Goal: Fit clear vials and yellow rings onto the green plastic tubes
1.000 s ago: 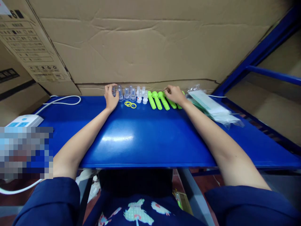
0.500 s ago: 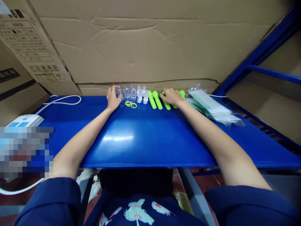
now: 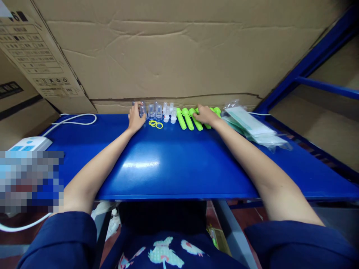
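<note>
A row of small parts lines the far edge of the blue table [image 3: 168, 160]. From left to right stand clear plastic cups [image 3: 152, 111], yellow rings [image 3: 156, 124], small white caps [image 3: 169, 116] and several bright green tubes [image 3: 185, 119]. My left hand [image 3: 135, 118] lies at the left end of the row, its fingers stretched out against the leftmost clear cups. My right hand [image 3: 206, 115] rests on the green tubes with its fingers curled round one of them.
A stack of clear plastic bags [image 3: 249, 126] lies to the right of the green tubes. A white power strip [image 3: 29, 143] and its cable [image 3: 75, 118] are at the table's left. Cardboard boxes [image 3: 168, 56] wall off the back. A blue metal frame [image 3: 308, 59] rises at the right.
My left hand has uncurled and shifted slightly right, flatter against the clear cups. My right hand has slid left and down onto the green tubes, and two tubes at the right end now show.
</note>
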{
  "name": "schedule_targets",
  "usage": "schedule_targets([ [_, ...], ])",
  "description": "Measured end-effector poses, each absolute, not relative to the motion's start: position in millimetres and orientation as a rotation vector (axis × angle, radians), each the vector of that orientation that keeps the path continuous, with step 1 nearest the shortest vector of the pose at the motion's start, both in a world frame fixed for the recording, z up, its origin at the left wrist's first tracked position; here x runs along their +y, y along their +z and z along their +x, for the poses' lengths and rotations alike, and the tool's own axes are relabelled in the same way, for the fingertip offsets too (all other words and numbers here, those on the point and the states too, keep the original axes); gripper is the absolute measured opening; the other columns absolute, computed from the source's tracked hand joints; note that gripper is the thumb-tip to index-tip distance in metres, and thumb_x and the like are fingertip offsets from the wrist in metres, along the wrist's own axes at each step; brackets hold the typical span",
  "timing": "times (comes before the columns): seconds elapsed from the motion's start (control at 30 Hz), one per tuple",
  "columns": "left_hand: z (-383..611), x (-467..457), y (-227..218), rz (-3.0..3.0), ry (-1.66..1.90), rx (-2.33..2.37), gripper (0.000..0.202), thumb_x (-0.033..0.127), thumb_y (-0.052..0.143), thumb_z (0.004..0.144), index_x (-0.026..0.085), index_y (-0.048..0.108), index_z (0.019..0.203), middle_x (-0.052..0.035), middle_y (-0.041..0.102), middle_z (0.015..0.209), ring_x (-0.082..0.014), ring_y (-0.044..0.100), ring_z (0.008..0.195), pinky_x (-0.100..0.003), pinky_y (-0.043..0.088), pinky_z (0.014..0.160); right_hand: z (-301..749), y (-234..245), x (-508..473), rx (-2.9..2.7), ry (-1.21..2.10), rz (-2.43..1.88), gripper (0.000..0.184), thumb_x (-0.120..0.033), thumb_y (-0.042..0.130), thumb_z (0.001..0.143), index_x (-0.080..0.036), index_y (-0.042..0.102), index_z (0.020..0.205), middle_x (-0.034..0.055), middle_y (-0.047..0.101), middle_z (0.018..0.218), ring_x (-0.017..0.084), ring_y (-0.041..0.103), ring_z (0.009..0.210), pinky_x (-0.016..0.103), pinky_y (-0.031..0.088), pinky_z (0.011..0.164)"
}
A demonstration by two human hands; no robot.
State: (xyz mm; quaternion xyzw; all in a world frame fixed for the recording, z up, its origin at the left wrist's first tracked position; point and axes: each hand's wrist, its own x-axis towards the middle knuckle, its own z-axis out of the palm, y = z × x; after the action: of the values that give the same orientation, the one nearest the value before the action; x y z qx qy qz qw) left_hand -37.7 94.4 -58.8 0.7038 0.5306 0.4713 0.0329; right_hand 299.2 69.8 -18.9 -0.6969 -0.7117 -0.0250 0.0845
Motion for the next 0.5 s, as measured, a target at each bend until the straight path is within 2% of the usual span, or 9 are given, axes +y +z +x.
schedule_targets([
  [0.3,-40.6,96.9,-62.1,2.211,1.315,1.622,0.058,0.005,0.064,0.074,0.024,0.044,0.125,-0.0113,0.061,0.121,-0.0341,0.061,0.116,-0.062,0.047,0.101,296.4,-22.8,72.9,-2.19,-0.029,-2.016,0.047,-0.04,0.05,0.096,-0.007,0.051,0.13,0.0264,0.069,0.119,0.039,0.066,0.112,0.044,0.052,0.091],
  [0.5,-41.2,99.4,-65.2,2.217,1.293,1.582,0.062,0.004,0.065,0.074,0.026,0.04,0.127,-0.0118,0.058,0.133,-0.0353,0.058,0.124,-0.064,0.046,0.103,296.6,-25.9,75.4,-2.213,-0.008,-1.974,0.057,-0.046,0.053,0.093,-0.007,0.047,0.134,0.0275,0.067,0.121,0.04,0.066,0.113,0.047,0.051,0.093],
])
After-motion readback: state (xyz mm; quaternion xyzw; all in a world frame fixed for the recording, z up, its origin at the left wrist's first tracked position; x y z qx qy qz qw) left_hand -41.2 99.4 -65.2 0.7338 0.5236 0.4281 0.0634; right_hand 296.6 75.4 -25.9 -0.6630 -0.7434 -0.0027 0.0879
